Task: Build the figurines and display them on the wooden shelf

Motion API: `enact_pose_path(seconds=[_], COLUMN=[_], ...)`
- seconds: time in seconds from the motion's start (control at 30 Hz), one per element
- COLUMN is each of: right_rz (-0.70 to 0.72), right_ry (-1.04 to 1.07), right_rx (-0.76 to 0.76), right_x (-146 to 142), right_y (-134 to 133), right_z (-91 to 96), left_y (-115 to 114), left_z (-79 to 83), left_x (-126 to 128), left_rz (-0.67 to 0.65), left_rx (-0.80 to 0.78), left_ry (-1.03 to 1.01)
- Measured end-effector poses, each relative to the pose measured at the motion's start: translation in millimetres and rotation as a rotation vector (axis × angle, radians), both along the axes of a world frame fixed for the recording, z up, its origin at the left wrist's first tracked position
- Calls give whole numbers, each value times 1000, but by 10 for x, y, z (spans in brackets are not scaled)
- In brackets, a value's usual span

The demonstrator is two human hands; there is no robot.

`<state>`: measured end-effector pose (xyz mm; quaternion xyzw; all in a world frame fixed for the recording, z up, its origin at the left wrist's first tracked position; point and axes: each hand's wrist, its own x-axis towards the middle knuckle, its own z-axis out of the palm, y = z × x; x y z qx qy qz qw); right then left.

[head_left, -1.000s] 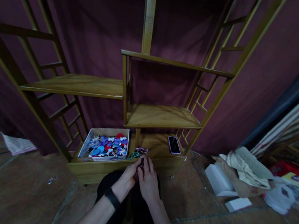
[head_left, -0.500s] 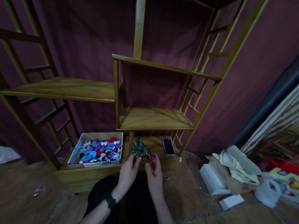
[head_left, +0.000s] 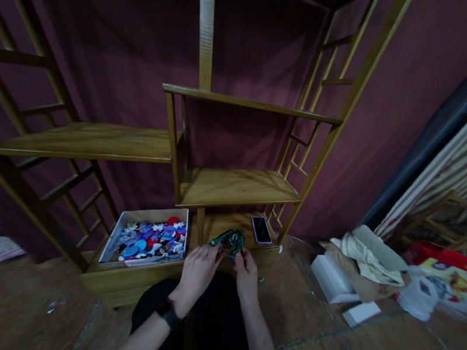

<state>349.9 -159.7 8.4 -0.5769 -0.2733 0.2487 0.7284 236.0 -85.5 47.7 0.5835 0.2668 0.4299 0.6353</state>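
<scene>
Glossy green figure [head_left: 233,235] bent into arch since earlier; hands [head_left: 199,267] pinching it.

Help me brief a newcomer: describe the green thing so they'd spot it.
Find the wooden shelf unit, then its lowest board. Near its front edge, left hand and right hand hold the green thing. Its curled shape differs from the flat phone and open box.

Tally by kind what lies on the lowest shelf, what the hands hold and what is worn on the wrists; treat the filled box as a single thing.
Open box of colourful pieces: 1
Phone: 1
Shiny green item, between left hand and right hand: 1
Dark wristband: 1
Total: 4
</scene>
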Motion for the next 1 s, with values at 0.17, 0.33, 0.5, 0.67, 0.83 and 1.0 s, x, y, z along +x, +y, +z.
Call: enact_pose_path(seconds=[0.17,0.33,0.5,0.67,0.83,1.0], right_rz=[15,-9,-105,-81,-27,-39], right_ry=[15,-31,-206,-251,-192,-172], right_rx=[33,56,87,116,106,55], right_x=[93,220,421,590,693,799], right_y=[33,83,103,137,107,49], right_z=[43,115,324,513,587,560], left_y=[-17,-24,5,-26,-152,-210], left_z=[65,236,491,785,1026,1081], left_x=[95,251,385,449,468,462], left_rz=[-39,-4,18,50,99,44], left_rx=[10,155,442,778,1246,1523], left_ry=[-2,51,312,516,766,876])
